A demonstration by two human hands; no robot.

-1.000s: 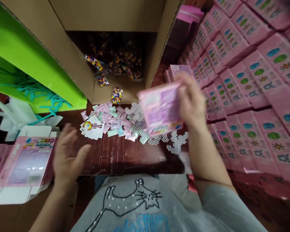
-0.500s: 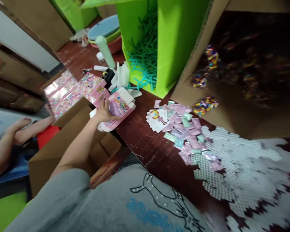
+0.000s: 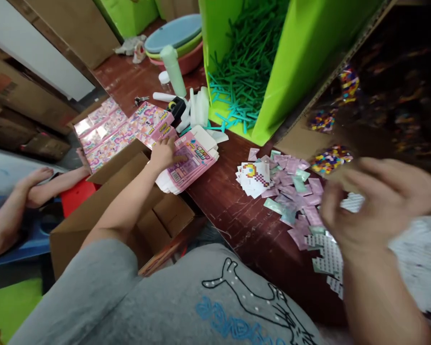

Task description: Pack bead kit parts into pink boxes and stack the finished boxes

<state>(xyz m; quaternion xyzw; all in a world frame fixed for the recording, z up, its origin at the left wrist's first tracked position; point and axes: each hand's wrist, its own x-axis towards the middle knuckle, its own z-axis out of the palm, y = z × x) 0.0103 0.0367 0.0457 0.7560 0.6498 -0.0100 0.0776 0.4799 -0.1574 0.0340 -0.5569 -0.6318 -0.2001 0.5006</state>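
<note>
My left hand [image 3: 164, 154] lies on the left end of a stack of flat pink printed cartons [image 3: 192, 163], its fingers apart. My right hand [image 3: 369, 206] is raised over the right side of the table, blurred, thumb and fingers curled together into a ring; whatever is between the fingertips cannot be made out. Beside it lie small pink and green sachets [image 3: 290, 179] and a little pile of white cards with a pixel picture [image 3: 254, 178]. White perforated pieces [image 3: 422, 254] spread beyond my right wrist.
A green bin [image 3: 269, 115] holds green sticks. Bags of colourful beads [image 3: 330, 159] lie in a large carton at right. An open brown box [image 3: 104, 211] stands below my left arm. Filled pink boxes [image 3: 107, 139], a bottle [image 3: 173, 72] and basins [image 3: 174, 36] stand behind. Another person's legs [image 3: 32, 191] show at left.
My right hand has come into view at the right, above the sachets and white pieces. The view has shifted, and my left hand still rests at the pink cartons.
</note>
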